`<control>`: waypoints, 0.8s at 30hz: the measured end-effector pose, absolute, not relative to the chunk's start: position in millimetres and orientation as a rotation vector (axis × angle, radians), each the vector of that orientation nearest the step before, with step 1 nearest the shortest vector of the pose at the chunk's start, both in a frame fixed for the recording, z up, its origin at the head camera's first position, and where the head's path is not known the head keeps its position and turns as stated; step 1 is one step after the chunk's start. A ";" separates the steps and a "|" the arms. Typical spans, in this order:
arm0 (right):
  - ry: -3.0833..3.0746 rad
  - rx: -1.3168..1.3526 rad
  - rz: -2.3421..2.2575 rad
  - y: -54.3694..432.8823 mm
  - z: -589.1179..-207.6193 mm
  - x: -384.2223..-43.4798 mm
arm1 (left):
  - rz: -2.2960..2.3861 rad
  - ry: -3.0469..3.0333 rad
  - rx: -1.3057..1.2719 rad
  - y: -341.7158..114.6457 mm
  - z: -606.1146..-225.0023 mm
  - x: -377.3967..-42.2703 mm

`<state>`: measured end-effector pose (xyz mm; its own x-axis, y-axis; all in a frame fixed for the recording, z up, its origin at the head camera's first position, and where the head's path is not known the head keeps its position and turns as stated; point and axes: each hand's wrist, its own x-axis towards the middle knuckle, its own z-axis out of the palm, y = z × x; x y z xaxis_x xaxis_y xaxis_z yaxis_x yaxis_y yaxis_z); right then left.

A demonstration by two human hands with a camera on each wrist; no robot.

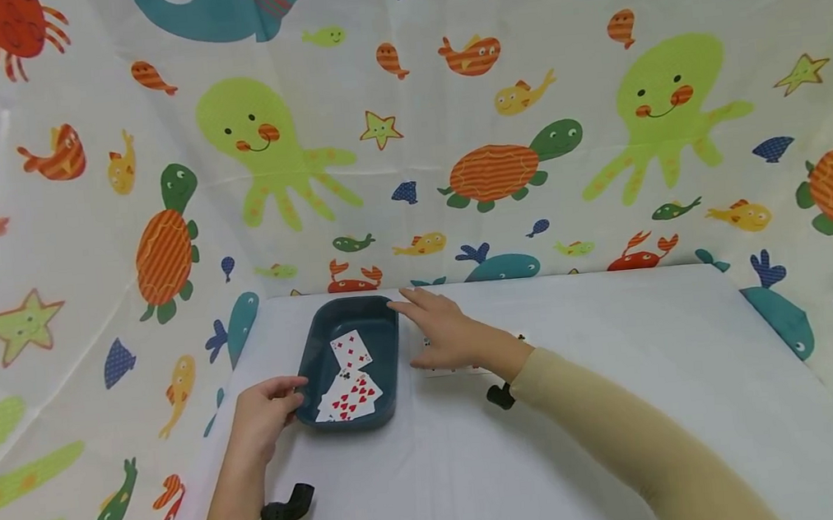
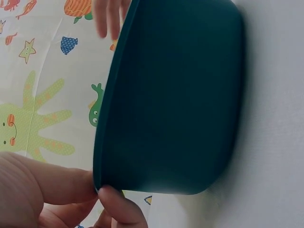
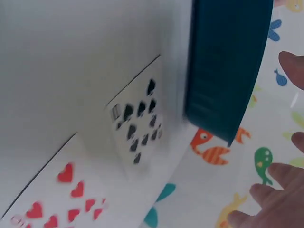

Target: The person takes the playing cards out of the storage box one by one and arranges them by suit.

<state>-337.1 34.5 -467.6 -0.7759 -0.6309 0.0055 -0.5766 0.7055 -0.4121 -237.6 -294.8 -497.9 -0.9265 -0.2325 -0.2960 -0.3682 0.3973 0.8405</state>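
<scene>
A dark teal plastic tub (image 1: 389, 353) stands on the table, with several playing cards (image 1: 351, 351) lying face up inside it. My left hand (image 1: 262, 414) pinches the tub's left rim between thumb and fingers, as the left wrist view shows on the tub's outer wall (image 2: 175, 95). Over by the far right corner of the tub, my right hand (image 1: 447, 330) is spread and holds nothing. Beneath and beside it, face-up cards rest on the table, among them a ten of spades (image 3: 140, 116) and a hearts card (image 3: 71, 197); the hand hides part of them in the head view.
The table's white cover (image 1: 618, 358) stretches to the right and front. Behind and along the sides hangs a curtain (image 1: 382, 40) printed with sea animals. A black wrist mount (image 1: 288, 507) sits on the left forearm, another (image 1: 501, 396) by the right wrist.
</scene>
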 end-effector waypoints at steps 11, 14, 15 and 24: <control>2.791 -1.048 -0.532 -26.1 -465.5 -342.6 | 1.546 2.542 -0.522 -295.7 -495.2 -233.7; 2.797 -1.071 -0.458 -39.2 -467.5 -342.0 | 1.535 2.545 -0.519 -294.5 -495.3 -234.5; 2.795 -1.079 -0.426 -42.7 -468.2 -341.7 | 1.534 2.544 -0.516 -294.2 -495.5 -235.0; 2.725 -1.152 -0.182 -61.9 -479.9 -343.8 | 1.526 2.540 -0.508 -292.4 -498.0 -238.1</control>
<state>-343.8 -61.9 -479.9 -0.6847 -0.7197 -0.1150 -0.6979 0.6930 -0.1807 -238.1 -292.4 -498.0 -0.9341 -0.2159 -0.2844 -0.3525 0.4305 0.8309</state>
